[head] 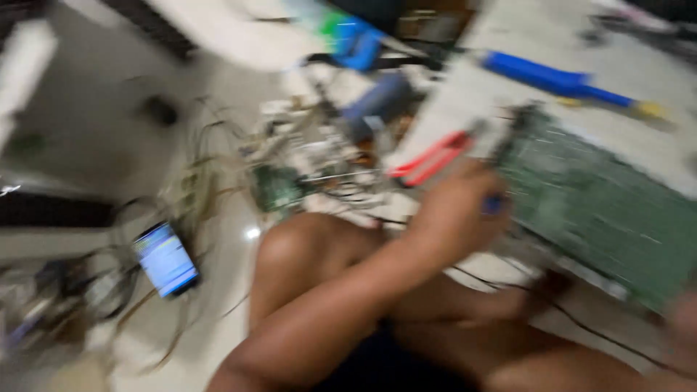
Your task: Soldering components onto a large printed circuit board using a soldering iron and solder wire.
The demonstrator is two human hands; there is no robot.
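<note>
1. Left hand (461, 210) – reaches across the raised knee to the near-left edge of the large green circuit board (606, 196). Fingers curled round something small and blue (494, 205), likely a tool handle; blur hides the rest of it.
2. Right hand (682, 327) – only a blurred bit at the lower right edge of the frame, by the board's near-right corner. Cannot tell whether it is spread or gripping.
3. Board lies to the right of the body on a pale slab; its long axis runs from upper left down to lower right. The left hand is at its upper-left end – the nearer of the two as far as shows.
4. Red-handled pliers (428, 161) lie just left of the board, near the left hand.
5. Blue-handled screwdriver (559, 81) lies beyond the board, well apart from both hands.
6. Lit phone (165, 259) on the floor, far left, among loose wires.
</note>
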